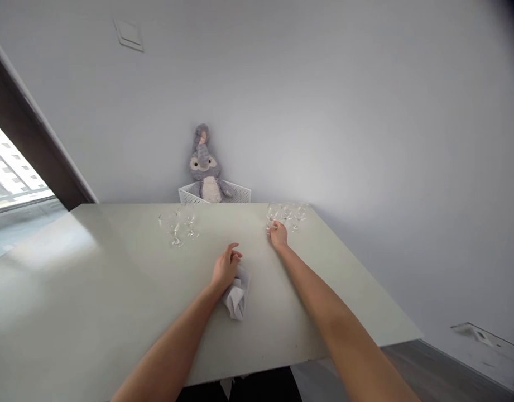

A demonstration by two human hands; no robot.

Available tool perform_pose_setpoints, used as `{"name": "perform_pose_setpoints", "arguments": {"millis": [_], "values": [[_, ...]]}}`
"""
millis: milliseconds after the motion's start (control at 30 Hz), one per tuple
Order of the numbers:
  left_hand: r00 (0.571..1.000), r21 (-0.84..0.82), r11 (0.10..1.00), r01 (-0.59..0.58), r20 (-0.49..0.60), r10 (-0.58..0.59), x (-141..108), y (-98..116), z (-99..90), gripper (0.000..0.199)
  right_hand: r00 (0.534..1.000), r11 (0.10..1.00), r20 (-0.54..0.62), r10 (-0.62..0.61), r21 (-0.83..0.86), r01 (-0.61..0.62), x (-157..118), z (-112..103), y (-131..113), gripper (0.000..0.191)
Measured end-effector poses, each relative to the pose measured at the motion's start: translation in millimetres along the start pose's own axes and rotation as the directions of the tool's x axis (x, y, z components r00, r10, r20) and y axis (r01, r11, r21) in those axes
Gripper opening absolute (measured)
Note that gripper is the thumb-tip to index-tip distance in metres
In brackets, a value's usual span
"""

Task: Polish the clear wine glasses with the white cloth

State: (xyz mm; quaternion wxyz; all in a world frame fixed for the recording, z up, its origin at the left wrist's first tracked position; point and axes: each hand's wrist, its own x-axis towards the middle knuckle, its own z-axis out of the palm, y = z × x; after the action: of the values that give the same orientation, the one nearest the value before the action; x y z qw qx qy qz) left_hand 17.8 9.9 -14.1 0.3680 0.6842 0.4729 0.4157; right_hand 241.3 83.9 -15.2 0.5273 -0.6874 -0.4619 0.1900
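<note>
My right hand (278, 235) is closed round the stem of a clear stemmed glass (272, 210) at the back right of the table. Close by on its right stand more clear stemmed glasses (299, 213). My left hand (226, 267) rests near the middle of the table, fingers loosely bent and apart, with nothing visible in them. A crumpled white cloth (236, 298) lies beside and partly beneath its wrist. Farther left, two more stemmed glasses (170, 223) stand upright.
The pale table (114, 312) reaches back to a grey plush toy (203, 167) in a white perforated basket (240, 193). A plain wall rises behind, with a switch plate (129, 33) on it. A window (14, 167) is at left.
</note>
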Motion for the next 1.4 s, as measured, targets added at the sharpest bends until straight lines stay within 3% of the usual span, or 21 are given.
{"name": "perform_pose_setpoints", "arguments": {"millis": [67,133,233,300,367,433,467,533,633,767,833,900,967,1033,1133,1267,1400], "values": [[0.995,-0.112,0.994,-0.005,-0.102,-0.006,1.5,0.9,0.3,0.028,1.0,1.0,-0.018,0.022,0.003,-0.022,-13.7,-7.3,-4.6,0.039],[0.956,-0.269,0.962,-0.047,-0.291,-0.035,4.6,1.4,-2.0,0.02,0.999,1.0,0.03,0.014,0.015,-0.015,-31.7,-12.8,-14.1,0.034],[0.801,-0.433,0.888,-0.154,-0.581,-0.144,12.2,-1.1,-14.2,0.012,0.967,0.998,0.249,-0.045,0.056,0.032,-63.6,-16.3,-36.8,0.022],[0.676,-0.466,0.861,-0.204,-0.703,-0.22,18.3,-5.5,-28.6,0.011,0.87,0.992,0.477,-0.125,0.075,0.102,-85.5,-15.6,-54.1,0.026],[0.576,-0.503,0.833,-0.231,-0.76,-0.3,23.8,-11.2,-45.8,0.015,0.762,0.971,0.615,-0.203,0.026,0.237,-106.6,-12.2,-68.9,0.036],[0.538,-0.577,0.782,-0.235,-0.748,-0.39,28.1,-16.8,-62.8,0.022,0.724,0.913,0.64,-0.256,-0.086,0.399,-126.5,-6.4,-78.0,0.041],[0.549,-0.626,0.747,-0.227,-0.715,-0.432,29.7,-19.2,-70.3,0.028,0.711,0.871,0.647,-0.275,-0.145,0.469,-135.8,-2.8,-79.9,0.042],[0.615,-0.725,0.663,-0.188,-0.613,-0.496,32.3,-22.7,-82.8,0.042,0.663,0.786,0.689,-0.294,-0.22,0.577,-152.4,4.2,-79.0,0.045],[0.705,-0.841,0.524,-0.131,-0.451,-0.547,36.1,-25.2,-94.9,0.057,0.579,0.708,0.75,-0.319,-0.217,0.672,-168.1,10.2,-71.6,0.049],[0.797,-0.924,0.376,-0.065,-0.275,-0.538,41.1,-25.0,-104.5,0.058,0.477,0.774,0.792,-0.381,-0.009,0.634,-169.3,5.3,-67.9,0.024],[0.832,-0.944,0.324,-0.065,-0.231,-0.505,42.6,-24.3,-108.3,0.051,0.469,0.861,0.805,-0.364,0.098,0.5,-165.1,-0.4,-70.2,0.017],[0.856,-0.962,0.256,-0.101,-0.215,-0.47,43.2,-24.1,-111.8,0.046,0.479,0.948,0.832,-0.281,0.162,0.276,-160.2,-5.7,-72.6,0.018],[0.875,-0.973,0.18,-0.143,-0.209,-0.436,43.3,-25.1,-114.9,0.043,0.489,0.979,0.851,-0.189,0.204,0.025,-155.1,-9.6,-73.6,0.023],[0.885,-0.977,0.119,-0.176,-0.21,-0.416,43.7,-27.2,-117.3,0.041,0.511,0.947,0.848,-0.142,0.266,-0.177,-150.4,-12.2,-73.1,0.031],[0.877,-0.976,0.067,-0.207,-0.215,-0.43,45.5,-30.5,-119.2,0.04,0.531,0.847,0.839,-0.123,0.367,-0.384,-145.2,-15.2,-72.2,0.04],[0.849,-0.977,0.068,-0.204,-0.211,-0.484,47.4,-30.6,-118.8,0.034,0.515,0.724,0.851,-0.108,0.422,-0.546,-143.1,-18.8,-74.8,0.045],[0.853,-0.977,0.106,-0.187,-0.215,-0.476,45.1,-25.3,-115.9,0.028,0.484,0.636,0.871,-0.086,0.422,-0.646,-144.8,-18.6,-77.2,0.046]]}}
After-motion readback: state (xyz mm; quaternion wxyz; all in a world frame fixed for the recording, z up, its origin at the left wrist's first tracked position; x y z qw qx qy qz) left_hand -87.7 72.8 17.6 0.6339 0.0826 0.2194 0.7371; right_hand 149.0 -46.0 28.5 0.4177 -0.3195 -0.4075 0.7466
